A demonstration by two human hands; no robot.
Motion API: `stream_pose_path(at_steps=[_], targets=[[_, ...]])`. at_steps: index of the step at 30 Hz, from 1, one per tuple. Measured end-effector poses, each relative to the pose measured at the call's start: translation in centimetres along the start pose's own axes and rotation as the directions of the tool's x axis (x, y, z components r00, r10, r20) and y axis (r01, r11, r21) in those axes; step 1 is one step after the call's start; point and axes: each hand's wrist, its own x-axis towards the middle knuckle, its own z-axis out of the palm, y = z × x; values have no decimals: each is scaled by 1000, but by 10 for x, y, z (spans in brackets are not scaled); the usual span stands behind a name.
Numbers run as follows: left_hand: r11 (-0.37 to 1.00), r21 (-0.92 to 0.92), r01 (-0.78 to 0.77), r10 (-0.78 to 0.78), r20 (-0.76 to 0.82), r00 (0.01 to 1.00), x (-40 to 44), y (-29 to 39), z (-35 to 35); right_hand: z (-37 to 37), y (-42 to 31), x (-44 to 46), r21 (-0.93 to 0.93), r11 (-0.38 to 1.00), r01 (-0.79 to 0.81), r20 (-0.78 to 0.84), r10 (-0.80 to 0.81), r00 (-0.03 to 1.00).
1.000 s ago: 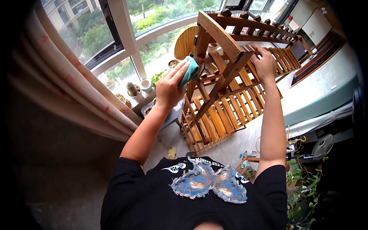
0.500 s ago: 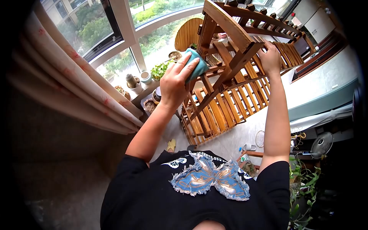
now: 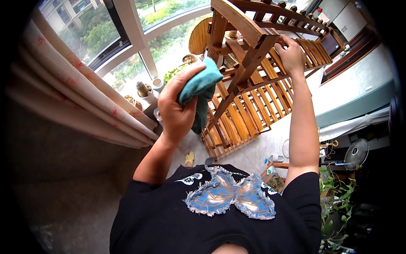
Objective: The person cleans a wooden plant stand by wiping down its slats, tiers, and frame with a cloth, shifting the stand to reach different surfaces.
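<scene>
A folded teal cloth (image 3: 202,84) is gripped in my left hand (image 3: 175,103), its lower end hanging beneath the palm. This hand is raised just left of the slatted wooden stand (image 3: 243,116), apart from its frame. My right hand (image 3: 292,57) has its fingers curled over the upper part of the stand, near the corner post; the fingertips are partly hidden. The stand has tiers of brown slats, an upper railing and a slanted brace.
Potted plants, including a cactus (image 3: 144,89), line the windowsill at left beside a pale curtain (image 3: 80,80). A round woven wooden disc (image 3: 198,37) stands behind the frame. Slippers (image 3: 275,158), a fan (image 3: 356,154) and a trailing plant (image 3: 338,201) are at lower right.
My left hand has come away from the stand's frame, down and left towards me, turning so the cloth hangs down. The right hand has shifted slightly left, staying at the stand.
</scene>
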Motion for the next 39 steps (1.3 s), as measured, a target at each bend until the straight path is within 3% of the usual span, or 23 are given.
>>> stream_pose_path(at_steps=[2,6,9,12,15,19,21,26,31,35,36,39], targets=[[948,112,-299,317,-205,926,19,10,13,-1,-1,0,41,997,-60,61,58,996],[735,353,-579,664,-201,720,49,24,46,1,-1,2,21,998,-64,71,63,996],[673,568,-474,630,-106,769,31,13,73,9,8,5,63,998,-22,51,18,999],[661,642,-387,561,-80,824,7,9,73,10,6,4,61,998,-7,44,4,999],[800,462,-382,427,9,904,-3,5,53,12,8,5,31,1000,-2,29,1,1000],[836,422,-352,320,146,936,-8,1,34,13,14,8,34,999,-1,42,0,999],[959,222,-175,139,169,976,-14,1,32,15,17,9,24,1000,8,46,-10,999],[889,396,-229,218,74,973,-52,-21,53,13,15,7,12,1000,0,49,-1,999],[683,650,-333,303,163,939,-54,-28,44,17,17,10,36,997,62,7,-63,998],[679,646,-350,243,253,937,-43,-16,29,12,7,7,12,999,-31,63,30,998],[767,572,-289,191,227,955,-38,-6,25,16,11,8,27,1000,-12,50,11,999],[859,418,-296,279,104,955,-27,14,15,22,18,12,52,998,19,20,-20,1000]])
